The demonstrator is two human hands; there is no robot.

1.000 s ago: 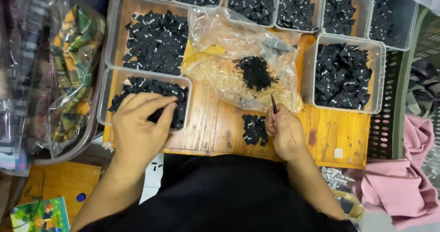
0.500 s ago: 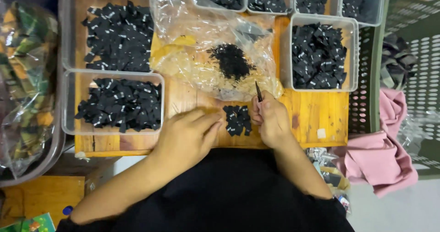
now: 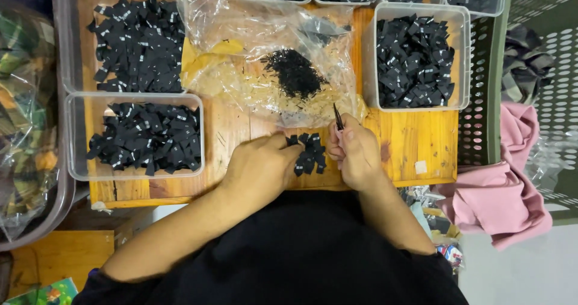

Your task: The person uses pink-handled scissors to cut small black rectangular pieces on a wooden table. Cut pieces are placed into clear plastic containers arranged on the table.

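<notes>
Head view looks straight down on two bare hands meeting at a small pile of black fabric labels point(image 3: 308, 153) on a wooden board point(image 3: 415, 139). Fingers of the left hand point(image 3: 260, 169) are curled together, their tips touching the pile's near edge; whether they pinch a label cannot be told. Fingers of the right hand point(image 3: 356, 153) are closed around a thin dark tool point(image 3: 338, 117), whose point sticks up past them towards a clear plastic bag point(image 3: 265, 58) holding a heap of black scraps. Left of the left fingers stands a clear tray of labels point(image 3: 141, 135); a second tray point(image 3: 135, 43) lies beyond it, and a third tray point(image 3: 415, 55) sits up and right of the right fingers. Half a second ago the left hand lay in much the same spot by the pile; a second ago it rested on the near tray. Pink cloth point(image 3: 506, 190) lies far right. Further trays are cut off at the top edge, and the tool's handle is hidden inside the fist.
</notes>
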